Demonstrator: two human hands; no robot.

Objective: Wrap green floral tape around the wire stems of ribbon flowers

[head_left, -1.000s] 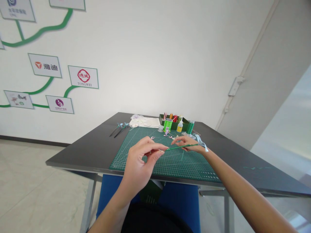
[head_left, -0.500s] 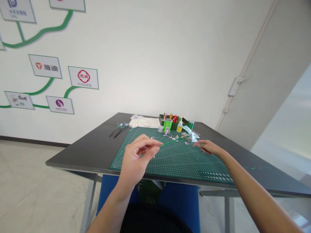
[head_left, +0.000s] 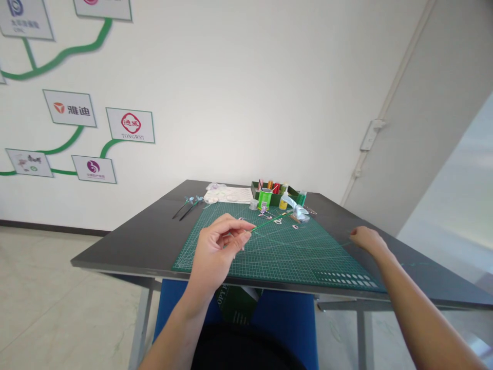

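My left hand [head_left: 219, 244] pinches the end of a thin green stem [head_left: 269, 222] between thumb and fingertips. The stem slants up to the right, and a pale blue ribbon-like flower [head_left: 298, 209] is at its far end. My right hand [head_left: 367, 240] is closed, held out over the right side of the table beyond the mat. A faint, thin green thread [head_left: 344, 244] shows at its fingertips; most of its length is too fine to follow.
A green cutting mat [head_left: 285, 257] covers the middle of the dark table [head_left: 131, 236]. Behind stand a green can [head_left: 264, 198], a glue bottle [head_left: 284, 201] and a box of spools [head_left: 254, 189]. Finished-looking blue flowers [head_left: 198, 200] lie left, near white sheets [head_left: 241, 194]. Small scissors [head_left: 278, 221] lie centrally.
My right hand has moved away to the right from beside the flower, and its fingers have closed. The left hand keeps its pinch on the stem; the flower has shifted slightly left.
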